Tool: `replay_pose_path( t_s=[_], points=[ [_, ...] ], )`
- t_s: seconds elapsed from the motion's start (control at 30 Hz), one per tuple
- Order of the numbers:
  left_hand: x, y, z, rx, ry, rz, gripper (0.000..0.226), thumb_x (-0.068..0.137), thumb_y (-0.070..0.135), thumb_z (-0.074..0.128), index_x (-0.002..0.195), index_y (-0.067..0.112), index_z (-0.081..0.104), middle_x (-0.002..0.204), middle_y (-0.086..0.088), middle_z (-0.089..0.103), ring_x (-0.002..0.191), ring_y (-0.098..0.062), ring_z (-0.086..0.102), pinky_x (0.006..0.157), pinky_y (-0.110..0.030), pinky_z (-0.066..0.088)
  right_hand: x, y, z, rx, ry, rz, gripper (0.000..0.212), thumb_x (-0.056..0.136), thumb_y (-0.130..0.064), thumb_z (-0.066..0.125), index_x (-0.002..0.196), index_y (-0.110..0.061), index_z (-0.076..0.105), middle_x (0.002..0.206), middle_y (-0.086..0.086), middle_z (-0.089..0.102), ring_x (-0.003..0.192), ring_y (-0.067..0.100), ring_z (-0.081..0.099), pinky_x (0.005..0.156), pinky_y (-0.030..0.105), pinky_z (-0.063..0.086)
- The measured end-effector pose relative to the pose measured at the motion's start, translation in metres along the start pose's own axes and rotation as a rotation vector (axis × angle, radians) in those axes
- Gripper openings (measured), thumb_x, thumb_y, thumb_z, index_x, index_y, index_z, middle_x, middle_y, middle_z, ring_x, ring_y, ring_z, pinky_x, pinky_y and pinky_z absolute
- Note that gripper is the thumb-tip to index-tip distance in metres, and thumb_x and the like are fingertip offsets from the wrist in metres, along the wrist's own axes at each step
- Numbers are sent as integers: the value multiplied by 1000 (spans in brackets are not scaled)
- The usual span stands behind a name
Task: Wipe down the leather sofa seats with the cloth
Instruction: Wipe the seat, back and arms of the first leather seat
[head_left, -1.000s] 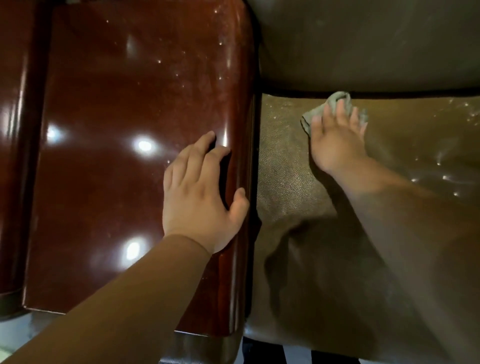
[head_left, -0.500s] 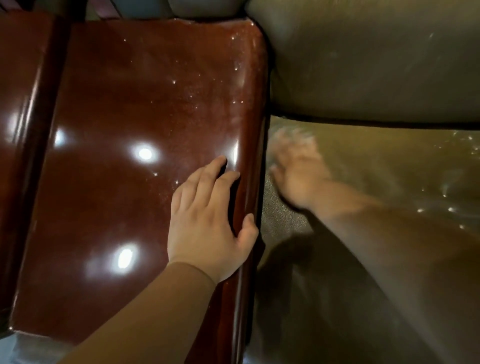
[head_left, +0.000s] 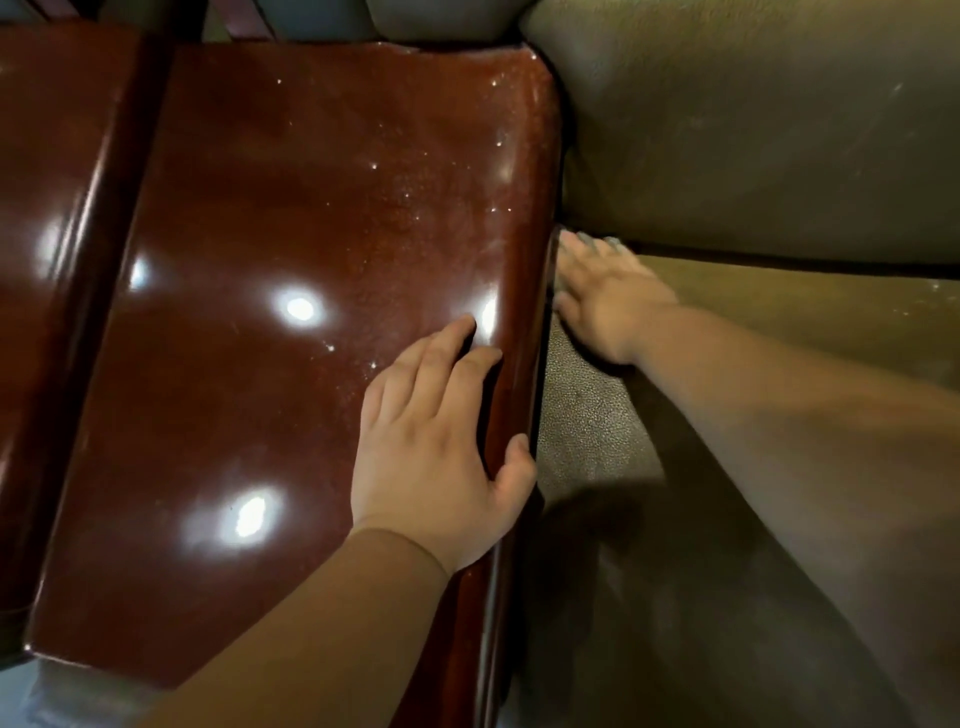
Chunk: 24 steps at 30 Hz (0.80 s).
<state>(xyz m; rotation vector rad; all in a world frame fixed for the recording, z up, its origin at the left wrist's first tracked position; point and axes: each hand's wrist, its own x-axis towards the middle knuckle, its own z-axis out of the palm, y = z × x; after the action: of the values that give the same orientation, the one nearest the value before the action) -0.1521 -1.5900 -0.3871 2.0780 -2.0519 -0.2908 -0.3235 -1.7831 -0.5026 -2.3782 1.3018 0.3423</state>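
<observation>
Plainly the wiping step was under way, worked into the back corner of the leather seat (head_left: 597, 431). The right hand (head_left: 605, 296) lay flat on that seat with its fingers stretched out toward the seam where the seat met the backrest (head_left: 753, 130), the fingertips (head_left: 589, 240) just at that seam and hard beside the glossy wooden armrest (head_left: 311, 260). Only a sliver of grey showed past the fingertips, which I took for the cloth (head_left: 602, 240); the rest of it, if it was there, lay hidden under the palm, and whether the fingers pressed it flat or pinched it could not be told, as the hand was blurred. The left hand (head_left: 441, 457) rested open on the armrest, fingers straight and together, the thumb hooked over the edge nearest the seat, seemingly as a brace. By my reckoning the corner was being finished and most of the seat, lying to the thumb side of the right hand and back toward the wrist, had yet to be covered. The next move would call for drawing the cloth out of the corner along the seam, keeping the palm pressing down so the cloth did not slip from under the fingers.
</observation>
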Motion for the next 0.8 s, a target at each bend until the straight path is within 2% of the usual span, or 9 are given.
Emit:
replay_pose_path(
  t_s=[0.13,0.23,0.33,0.4,0.53,0.57,0.6,0.7,0.8],
  points=[
    [0,0,-1,2,4,-4,70,80,50,62,142,17,56,159,-3,46,143,-29,43,118,-45,33,-19,-22,14,110,166,262,63,107,-42,36,163,-18,22,172,4,18,158,29,15,130,45,4],
    [0,-1,-1,7,-7,-12,71,80,51,61,142,18,55,159,-2,45,144,-28,42,119,-42,28,-61,-26,36,189,246,601,68,106,-48,27,165,-17,15,174,9,8,159,35,6,129,48,-2],
    [0,0,-1,-17,-7,-27,72,79,52,62,143,18,55,159,-1,45,145,-27,41,120,-41,25,-85,1,39,174,248,788,73,103,-51,22,165,-14,16,174,12,8,159,37,6,129,50,0],
    [2,0,-1,-12,-10,-20,72,79,51,63,143,18,56,159,-2,45,145,-28,41,120,-42,25,-76,-3,34,153,222,746,68,105,-46,27,163,-11,23,172,15,12,158,40,11,128,50,2],
    [0,1,-4,-7,-16,-19,72,79,51,62,143,18,55,159,-2,45,145,-28,41,120,-41,25,-44,-28,28,-21,46,0,66,107,-40,33,165,-13,17,173,11,10,159,33,7,130,49,6],
    [0,1,-3,-5,-13,-19,72,80,52,61,143,18,55,159,-2,45,145,-28,41,120,-41,25,-38,-18,22,-54,27,-70,65,107,-41,32,166,-15,18,173,9,11,160,31,6,130,48,6],
    [1,1,-3,-4,-8,-20,72,80,52,61,143,18,55,159,-2,45,145,-28,41,120,-42,26,-34,-5,17,-37,42,-41,64,108,-42,33,165,-17,22,172,9,15,159,31,11,130,46,8],
    [0,0,-1,7,-1,-8,71,81,51,61,142,17,55,157,-3,47,144,-28,43,119,-43,28,-42,23,12,-2,154,275,59,108,-41,31,162,-17,28,168,10,28,154,33,23,129,46,9],
    [0,0,-2,13,-10,-5,70,81,51,61,143,17,55,159,-3,45,144,-30,43,119,-44,28,-52,-20,23,120,181,513,65,108,-44,30,164,-13,20,172,13,14,159,36,9,130,49,-1]
  ],
)
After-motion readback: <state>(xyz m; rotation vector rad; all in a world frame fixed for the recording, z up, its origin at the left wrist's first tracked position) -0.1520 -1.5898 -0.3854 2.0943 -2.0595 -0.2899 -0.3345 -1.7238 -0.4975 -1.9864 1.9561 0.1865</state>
